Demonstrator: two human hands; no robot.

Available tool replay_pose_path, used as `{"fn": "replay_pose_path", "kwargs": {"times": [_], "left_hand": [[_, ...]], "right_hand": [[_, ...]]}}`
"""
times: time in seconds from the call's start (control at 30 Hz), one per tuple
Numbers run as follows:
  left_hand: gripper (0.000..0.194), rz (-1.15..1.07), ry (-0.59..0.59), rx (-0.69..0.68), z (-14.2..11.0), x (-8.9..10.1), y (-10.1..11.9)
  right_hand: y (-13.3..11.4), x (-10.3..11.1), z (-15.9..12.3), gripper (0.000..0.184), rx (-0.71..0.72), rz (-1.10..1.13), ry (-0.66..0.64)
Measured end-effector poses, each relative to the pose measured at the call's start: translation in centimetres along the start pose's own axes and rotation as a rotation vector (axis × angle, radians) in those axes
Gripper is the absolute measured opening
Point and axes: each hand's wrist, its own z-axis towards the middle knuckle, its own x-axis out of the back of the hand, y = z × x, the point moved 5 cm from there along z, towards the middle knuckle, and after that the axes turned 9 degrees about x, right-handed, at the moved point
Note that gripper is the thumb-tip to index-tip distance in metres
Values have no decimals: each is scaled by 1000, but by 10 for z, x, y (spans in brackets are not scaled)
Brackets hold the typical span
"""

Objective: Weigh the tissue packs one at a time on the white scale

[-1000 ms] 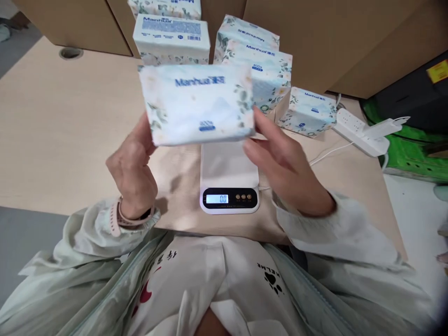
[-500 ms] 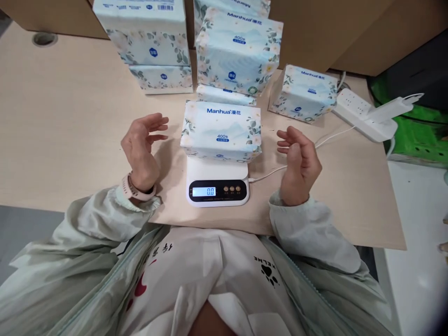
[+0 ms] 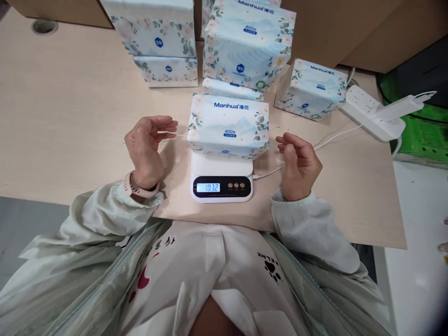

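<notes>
Pale wood-grain tabletop [image 3: 80, 107] fills most of the view, backed by brown cardboard panels [image 3: 343, 28]. Near the panels stand a left stack of blue-and-white, flower-printed soft tissue packs [image 3: 156, 35], a middle group of matching packs [image 3: 248, 51] and, to the right, a single matching pack [image 3: 315, 88].

Closer to the person, another such tissue pack, the front pack [image 3: 227, 123], lies on the far part of a flat white plastic scale [image 3: 222, 164]. It covers much of the platform; whether it touches the pack behind cannot be told, and a true weighing would want it free on every side and well centred.

Both hands are empty. The left hand [image 3: 145, 144] is open with fingers loosely bent, just beside the pack; the right hand [image 3: 299, 163] is likewise open and lightly curled on the other side. Neither touches it, which suits an honest reading.

Right of the scale runs a thin white cable [image 3: 268, 174], best left slack. Smallest, the lit blue display [image 3: 208, 187] appears to read 103.2; letting the figure settle would be wise.
</notes>
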Motion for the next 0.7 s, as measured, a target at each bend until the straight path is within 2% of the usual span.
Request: {"fn": "replay_pose_path", "kwargs": {"times": [0.17,0.37,0.47,0.6,0.7], "left_hand": [[52,58,15,18,-2,-1,0],[46,55,-35,37,-3,-1,-1],[55,44,-60,40,-4,-1,-2],[67,-8,-34,9,-4,-3,1],[57,-54,-40,-21,-4,-4,2]], "right_hand": [[-2,-1,-3,34,-19,-35,-112],[-2,-2,-3,33,-14,-52,-110],[-1,-1,-3,30,-13,-43,-106],[-1,-1,-3,28,-1,-32,-108],[-2,-1,-3,28,-2,-36,-110]]}}
